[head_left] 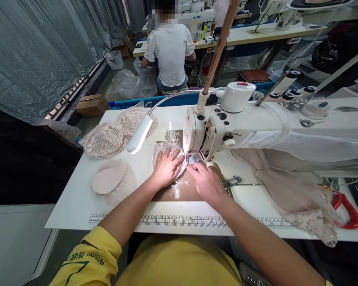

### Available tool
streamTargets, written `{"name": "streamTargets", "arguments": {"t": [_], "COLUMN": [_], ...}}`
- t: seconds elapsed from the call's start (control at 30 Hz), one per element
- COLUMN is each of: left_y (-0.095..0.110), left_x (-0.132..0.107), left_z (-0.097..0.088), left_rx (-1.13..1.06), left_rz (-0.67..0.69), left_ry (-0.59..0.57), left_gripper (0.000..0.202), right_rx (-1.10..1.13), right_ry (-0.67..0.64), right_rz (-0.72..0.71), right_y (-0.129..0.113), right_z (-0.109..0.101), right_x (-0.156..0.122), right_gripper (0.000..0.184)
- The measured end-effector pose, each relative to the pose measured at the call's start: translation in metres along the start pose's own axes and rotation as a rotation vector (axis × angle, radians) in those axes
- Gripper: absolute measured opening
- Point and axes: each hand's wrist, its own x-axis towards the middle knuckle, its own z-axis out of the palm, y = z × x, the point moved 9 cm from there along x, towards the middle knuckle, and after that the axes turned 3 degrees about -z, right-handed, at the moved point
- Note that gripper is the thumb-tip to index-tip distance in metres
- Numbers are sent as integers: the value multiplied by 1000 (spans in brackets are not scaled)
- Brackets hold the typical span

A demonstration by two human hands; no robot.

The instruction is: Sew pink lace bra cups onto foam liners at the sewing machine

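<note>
A pale lace piece (158,153) lies under the needle area of a white sewing machine (193,131). My left hand (168,169) rests flat on it, fingers spread, just left of the presser foot. On the other side of the foot, my right hand (207,183) pinches the lace edge between thumb and forefinger. Its other fingers are curled and partly hidden from view. Beneath both hands is a shiny brown sheet (181,192) on the white table. The needle tip itself is too small to make out.
Lace cups (104,139) are piled at the back left, beside a lamp (140,135). Round beige pads (110,178) lie nearer. To the right are a beige lace garment (280,186) and red-handled scissors (353,214). A printed ruler (167,220) edges the table. A co-worker (170,51) sits ahead.
</note>
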Motion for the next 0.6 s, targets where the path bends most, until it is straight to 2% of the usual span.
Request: {"name": "streamTargets", "arguments": {"t": [0.13,0.27,0.33,0.43,0.47,0.5,0.6], "left_y": [-3,21,22,-3,-10,-15,-17], "left_x": [-8,-38,-48,-42,-38,-32,-18], "left_z": [-4,-15,-30,-45,-43,-38,-14], "left_rx": [-68,-361,-527,-604,-578,-544,-494], "left_rz": [-7,245,278,65,-6,-62,-137], "left_ry": [-75,-238,-196,-3,8,-28,-250], "left_gripper": [39,32,29,29,33,39,48], "right_rx": [99,210,227,195,179,164,143], "right_ry": [81,117,94,50,38,27,12], "right_rz": [-32,-94,-149,-200,-205,-208,-215], "right_y": [1,-1,-6,-13,-14,-15,-15], "right_z": [-8,-13,-12,-9,-8,-7,-6], "right_x": [-3,-5,-6,-5,-5,-5,-5], "right_gripper": [43,38,35,30,28,27,26]}}
